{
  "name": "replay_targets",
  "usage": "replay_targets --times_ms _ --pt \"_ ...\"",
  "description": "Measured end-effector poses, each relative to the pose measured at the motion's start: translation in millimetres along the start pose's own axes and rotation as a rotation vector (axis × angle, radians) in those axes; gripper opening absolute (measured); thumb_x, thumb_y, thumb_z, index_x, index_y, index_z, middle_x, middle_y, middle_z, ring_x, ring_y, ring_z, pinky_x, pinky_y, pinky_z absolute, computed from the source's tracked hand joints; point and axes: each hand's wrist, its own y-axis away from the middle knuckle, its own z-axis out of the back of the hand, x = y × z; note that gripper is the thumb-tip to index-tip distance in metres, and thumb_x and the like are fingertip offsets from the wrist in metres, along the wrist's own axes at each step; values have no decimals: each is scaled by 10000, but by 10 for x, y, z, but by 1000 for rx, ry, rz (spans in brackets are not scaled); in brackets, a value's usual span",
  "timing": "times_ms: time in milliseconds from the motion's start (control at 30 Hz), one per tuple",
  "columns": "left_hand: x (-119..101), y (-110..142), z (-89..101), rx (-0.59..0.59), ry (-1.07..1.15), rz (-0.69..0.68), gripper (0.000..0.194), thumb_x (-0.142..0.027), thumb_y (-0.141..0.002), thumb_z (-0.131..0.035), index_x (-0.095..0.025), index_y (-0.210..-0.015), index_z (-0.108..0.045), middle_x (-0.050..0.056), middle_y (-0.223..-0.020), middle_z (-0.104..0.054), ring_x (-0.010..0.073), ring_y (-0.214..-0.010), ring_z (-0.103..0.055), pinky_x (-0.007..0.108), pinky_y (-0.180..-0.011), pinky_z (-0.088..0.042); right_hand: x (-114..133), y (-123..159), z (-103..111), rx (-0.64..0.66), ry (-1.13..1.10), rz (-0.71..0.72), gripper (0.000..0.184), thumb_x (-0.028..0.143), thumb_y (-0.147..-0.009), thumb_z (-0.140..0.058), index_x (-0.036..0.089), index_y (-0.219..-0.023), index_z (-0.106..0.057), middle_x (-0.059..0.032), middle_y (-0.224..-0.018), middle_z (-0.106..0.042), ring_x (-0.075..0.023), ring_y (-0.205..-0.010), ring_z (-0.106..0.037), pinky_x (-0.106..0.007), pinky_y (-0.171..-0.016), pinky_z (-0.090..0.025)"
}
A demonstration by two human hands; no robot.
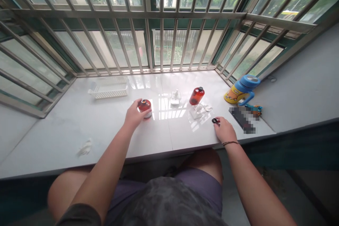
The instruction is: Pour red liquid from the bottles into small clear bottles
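My left hand (135, 114) is wrapped round an amber bottle (145, 106) that stands uncapped on the white counter. Between the fingertips of my right hand (224, 130) is a small black bottle cap (214, 120), held just above or on the counter near its front edge. A second amber bottle (197, 96), with its black cap on, stands farther back between the two hands. Close by it lies a clear, crumpled-looking plastic piece (197, 112). A small clear glass bottle (176, 97) with a whitish top stands between the two amber bottles.
A white perforated basket (109, 88) sits at the back left. Crumpled white tissue (85, 147) lies near the front left edge. At the right are a blue and yellow flask (241, 90), a dark phone-like slab (241, 119) and a colourful trinket (255, 110). Metal window bars (150, 42) close off the back.
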Motion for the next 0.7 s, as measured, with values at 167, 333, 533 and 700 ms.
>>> replay_targets --times_ms 167,333,533,700 --pt "-64 471 110 55 68 -24 735 -468 -798 -919 -297 -1446 -617 92 -1392 -724 317 -1278 -707 512 -1137 -574 -12 -62 -2 -8 -68 -29 467 403 -857 -677 180 -1265 -636 -181 -1194 -738 -328 -1045 -702 -476 -977 -544" --pt "-111 927 118 137 116 -44 706 -426 -805 -923 -329 -1438 -625 63 -1432 -710 293 -1256 -726 487 -1123 -605 185 10 -4 -1 -173 -63 409 434 -869 -663 198 -1202 -623 -146 -1073 -765 -294 -927 -740 -437 -863 -588" --pt "-78 1247 11 189 140 -26 731 -407 -790 -940 -322 -1443 -625 67 -1441 -710 297 -1276 -720 483 -1155 -590 871 390 -42 27 -487 -43 467 467 -824 -761 244 -1200 -596 -96 -1092 -767 -271 -965 -774 -440 -924 -648" --pt "-23 1311 -104 202 119 -66 738 -395 -806 -929 -313 -1466 -610 82 -1494 -682 309 -1340 -688 492 -1209 -537 1601 705 25 171 -696 147 436 389 -856 -772 243 -1227 -596 -82 -1069 -754 -273 -986 -773 -500 -970 -664"
